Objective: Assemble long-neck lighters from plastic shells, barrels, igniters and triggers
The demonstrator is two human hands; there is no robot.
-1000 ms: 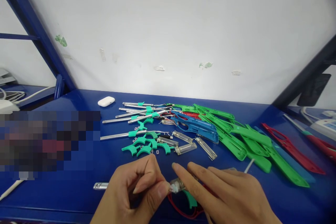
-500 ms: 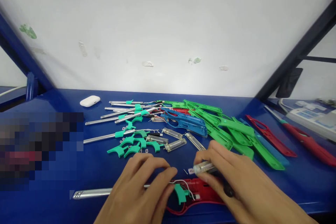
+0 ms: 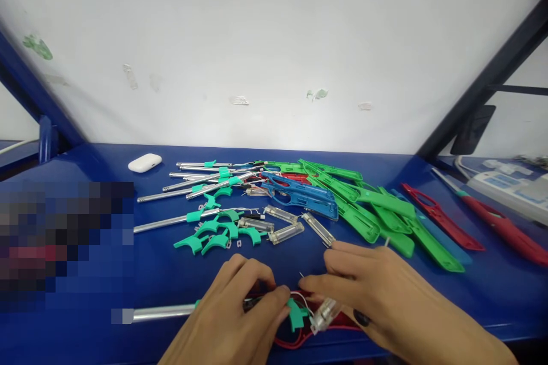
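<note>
My left hand [image 3: 240,311] is closed over the front of a red lighter shell half [image 3: 293,344], fingertips pressed together at its inner parts. A metal tube [image 3: 162,312] sticks out to the left of that hand. Beside its fingertips sits a green trigger [image 3: 296,315] in the shell, with a white wire [image 3: 302,296] curving past. My right hand [image 3: 368,291] holds a clear fuel tank [image 3: 325,315], tilted over the shell. Its fingertips touch or nearly touch a tiny thin pin [image 3: 301,275] on the table. A black rounded end [image 3: 362,317] shows under this hand; its kind is unclear.
Behind my hands lie several loose green triggers [image 3: 214,241], clear tanks [image 3: 286,232] and metal tubes [image 3: 162,221]. Blue [image 3: 302,197] and green shell halves [image 3: 385,201] are piled farther back. A whole red lighter [image 3: 505,227] lies right, a white case [image 3: 145,163] back left.
My right hand has moved down and left, and the tank in it has tipped from nearly level to slanting over the shell. Its fingertips have come to the tiny pin. My left hand stays nearly still.
</note>
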